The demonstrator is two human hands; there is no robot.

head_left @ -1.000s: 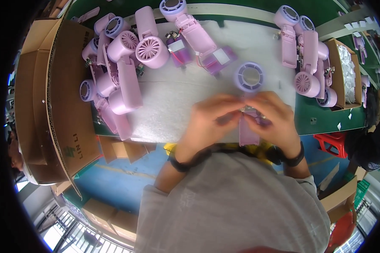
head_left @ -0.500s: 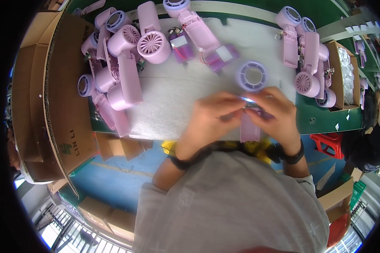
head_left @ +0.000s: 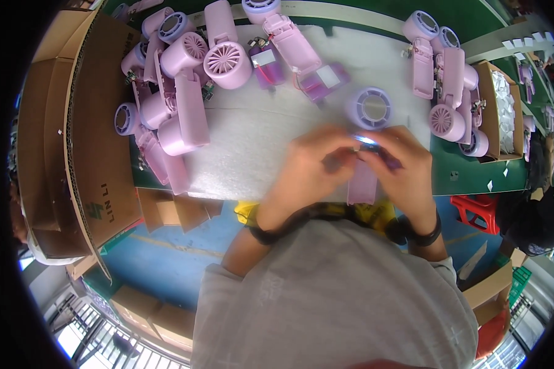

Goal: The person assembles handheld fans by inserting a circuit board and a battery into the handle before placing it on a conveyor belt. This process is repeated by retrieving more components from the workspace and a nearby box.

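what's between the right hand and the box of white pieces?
In the head view, a cluster of pink fans lies between the right hand and the box, with some green tabletop showing.

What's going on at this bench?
A person has both hands, left and right, on a pink handheld fan, their fingers meeting just below its lilac round head. A bright bluish-white light shows between the fingers; the exact grip is blurred and partly hidden. Beyond them, two purple parts lie on the white mat. More pink units are piled at left and right.
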